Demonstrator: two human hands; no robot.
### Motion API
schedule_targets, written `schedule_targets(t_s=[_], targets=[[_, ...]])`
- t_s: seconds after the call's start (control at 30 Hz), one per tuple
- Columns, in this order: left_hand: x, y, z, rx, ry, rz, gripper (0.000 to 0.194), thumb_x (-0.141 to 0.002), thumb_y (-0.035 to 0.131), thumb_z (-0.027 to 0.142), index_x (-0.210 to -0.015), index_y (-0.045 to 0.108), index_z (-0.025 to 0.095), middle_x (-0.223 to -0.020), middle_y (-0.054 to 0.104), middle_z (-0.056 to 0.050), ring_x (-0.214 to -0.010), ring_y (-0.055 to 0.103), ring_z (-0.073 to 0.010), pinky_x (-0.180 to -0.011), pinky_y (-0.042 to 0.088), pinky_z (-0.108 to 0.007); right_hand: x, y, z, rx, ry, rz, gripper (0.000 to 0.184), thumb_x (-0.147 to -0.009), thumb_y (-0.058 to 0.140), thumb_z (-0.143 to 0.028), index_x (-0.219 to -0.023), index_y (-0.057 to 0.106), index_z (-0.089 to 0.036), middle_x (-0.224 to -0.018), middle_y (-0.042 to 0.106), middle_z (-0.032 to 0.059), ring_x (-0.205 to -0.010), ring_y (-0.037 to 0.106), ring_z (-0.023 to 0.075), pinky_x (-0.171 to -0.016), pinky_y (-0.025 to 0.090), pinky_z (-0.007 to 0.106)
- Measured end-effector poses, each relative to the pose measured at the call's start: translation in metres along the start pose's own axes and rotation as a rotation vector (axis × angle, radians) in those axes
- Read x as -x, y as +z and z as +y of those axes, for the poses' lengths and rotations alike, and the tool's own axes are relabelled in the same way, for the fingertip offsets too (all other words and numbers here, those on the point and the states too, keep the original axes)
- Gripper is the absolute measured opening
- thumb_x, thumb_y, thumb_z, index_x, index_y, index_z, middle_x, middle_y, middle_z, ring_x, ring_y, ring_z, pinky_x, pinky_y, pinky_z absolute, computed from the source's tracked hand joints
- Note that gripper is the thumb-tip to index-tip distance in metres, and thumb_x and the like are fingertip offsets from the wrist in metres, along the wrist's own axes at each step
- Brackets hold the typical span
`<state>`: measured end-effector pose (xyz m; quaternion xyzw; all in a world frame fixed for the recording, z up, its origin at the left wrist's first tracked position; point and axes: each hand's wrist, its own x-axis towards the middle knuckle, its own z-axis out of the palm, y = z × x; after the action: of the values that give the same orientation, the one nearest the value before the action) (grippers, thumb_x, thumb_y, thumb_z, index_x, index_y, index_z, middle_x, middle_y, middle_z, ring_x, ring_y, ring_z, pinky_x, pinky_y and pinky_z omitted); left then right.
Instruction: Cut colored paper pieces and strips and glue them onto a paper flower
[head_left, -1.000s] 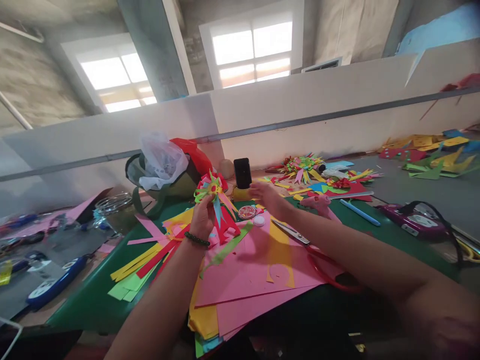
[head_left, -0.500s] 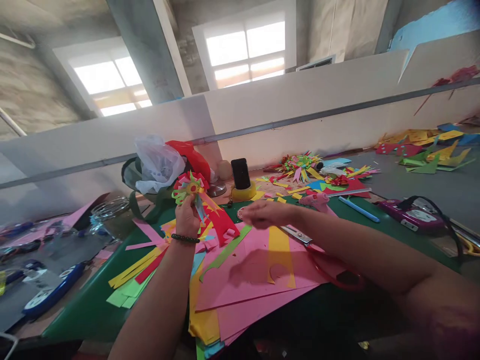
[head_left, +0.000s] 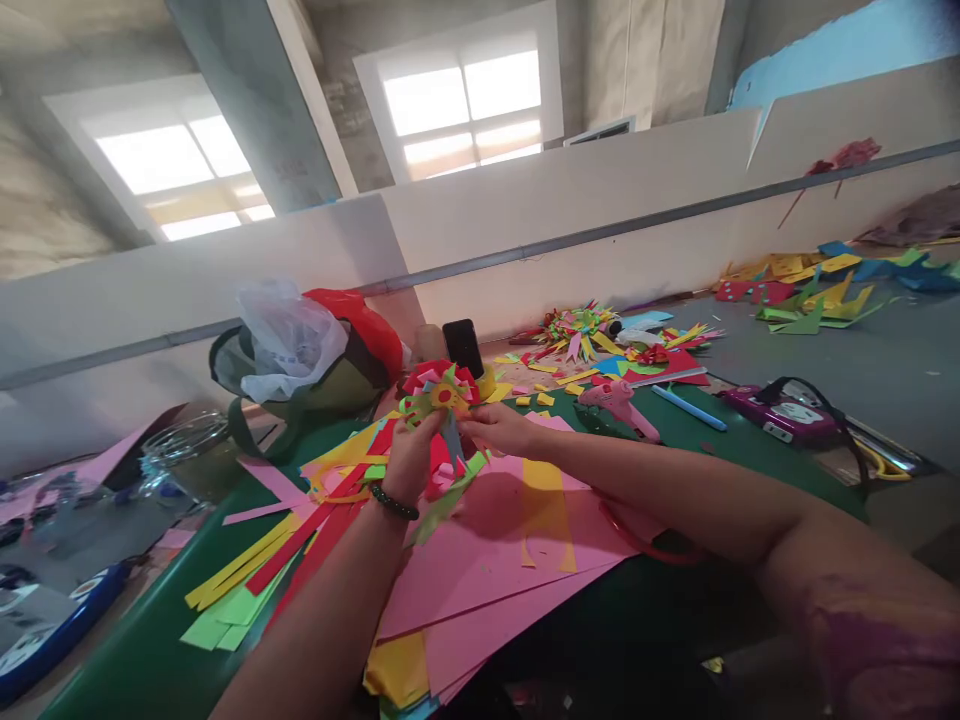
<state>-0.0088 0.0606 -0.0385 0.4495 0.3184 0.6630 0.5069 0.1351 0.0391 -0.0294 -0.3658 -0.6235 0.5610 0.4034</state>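
Observation:
A layered paper rosette (head_left: pixel 444 394) in red, pink, green and yellow, with ribbon-like tails, is held up above the table. My left hand (head_left: pixel 412 458) is closed around its lower left side. At its lower right edge, the fingertips of my right hand (head_left: pixel 504 430) are pinched together on it. Below lie stacked pink sheets (head_left: pixel 472 560), with a yellow strip (head_left: pixel 546 500) on top that has a round piece cut from its end. Red scissor handles (head_left: pixel 637 545) show under my right forearm; the blades are hidden. Coloured paper strips (head_left: pixel 259 560) fan out left of my left wrist.
Behind the rosette stands a black phone (head_left: pixel 463 347). A pink glue gun (head_left: pixel 621 402), a blue stick (head_left: pixel 688 408) and a purple device (head_left: pixel 780 412) lie to the right. At the back left is a bag (head_left: pixel 337 375) with white plastic in it. Finished rosettes (head_left: pixel 581 328) lie near the wall.
My right hand has moved left and down to the rosette and now grips its edge. My left hand has brought the rosette rightward and slightly lower. The view has shifted a little right.

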Motion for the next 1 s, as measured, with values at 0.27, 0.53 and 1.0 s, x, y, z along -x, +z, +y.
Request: schedule_targets(t_s=[0.27,0.53,1.0], targets=[[-0.028,-0.025,0.011,0.026,0.078,0.132,0.025,-0.052,0.08,0.021,-0.072,0.065,0.02,-0.071,0.071,0.003,-0.068,0.067,-0.0128,-0.065,0.05,-0.021,0.017,-0.022,-0.015,0.306,0.193,-0.29,0.023,-0.058,0.081,-0.023,-0.05,0.06,-0.017,-0.044,0.057,-0.0017,-0.042,0.054,0.0138,-0.047,0.041,0.026],[-0.001,-0.002,-0.001,-0.125,0.024,-0.096,0.038,-0.051,0.084,0.03,-0.083,0.069,0.018,-0.083,0.074,-0.002,-0.078,0.068,-0.0182,-0.078,0.051,-0.03,-0.003,-0.041,-0.02,0.223,-0.149,0.368,0.046,-0.06,0.083,-0.031,-0.098,0.059,-0.018,-0.074,0.068,-0.0008,-0.07,0.063,0.0154,-0.057,0.045,0.023],[0.016,0.002,-0.001,-0.317,-0.27,-0.389,0.039,-0.056,0.087,0.043,-0.08,0.073,0.015,-0.081,0.076,-0.009,-0.081,0.07,-0.0248,-0.078,0.051,-0.033,-0.016,-0.031,0.004,0.085,-0.303,0.445,0.046,-0.06,0.069,-0.018,-0.104,0.056,-0.02,-0.089,0.068,-0.0017,-0.084,0.067,0.0188,-0.077,0.055,0.034]])
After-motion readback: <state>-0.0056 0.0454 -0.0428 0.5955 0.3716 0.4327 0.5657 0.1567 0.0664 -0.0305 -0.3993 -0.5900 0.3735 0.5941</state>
